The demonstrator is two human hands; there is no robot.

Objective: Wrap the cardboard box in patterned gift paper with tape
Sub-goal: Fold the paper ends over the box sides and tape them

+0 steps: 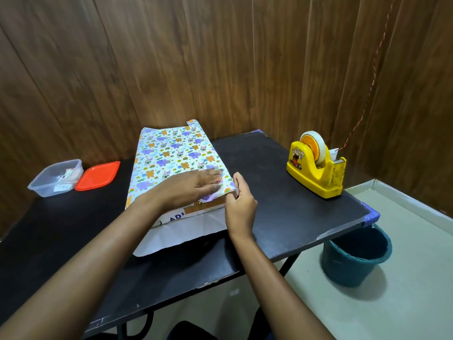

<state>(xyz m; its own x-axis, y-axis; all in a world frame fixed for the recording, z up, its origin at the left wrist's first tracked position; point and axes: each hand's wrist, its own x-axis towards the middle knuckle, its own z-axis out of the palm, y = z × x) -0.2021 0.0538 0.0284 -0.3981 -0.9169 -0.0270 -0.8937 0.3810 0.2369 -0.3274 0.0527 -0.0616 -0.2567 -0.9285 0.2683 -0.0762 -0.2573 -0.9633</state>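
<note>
The patterned gift paper (171,153), white with small animals, lies folded over the flat cardboard box in the middle of the black table. The box's near end (191,213) shows bare, with brown tape and blue letters. White paper underside (181,234) sticks out toward me. My left hand (188,186) presses flat on the paper on top of the box. My right hand (239,200) pinches the paper's edge at the box's near right corner. A yellow tape dispenser (316,168) with a tape roll stands at the table's right side.
A clear plastic tub (55,177) and its orange lid (98,175) sit at the table's left. A dark green bucket (355,253) stands on the floor below the table's right corner (370,214). Wooden wall panels close off the back; a twisted cord (367,94) hangs at the right.
</note>
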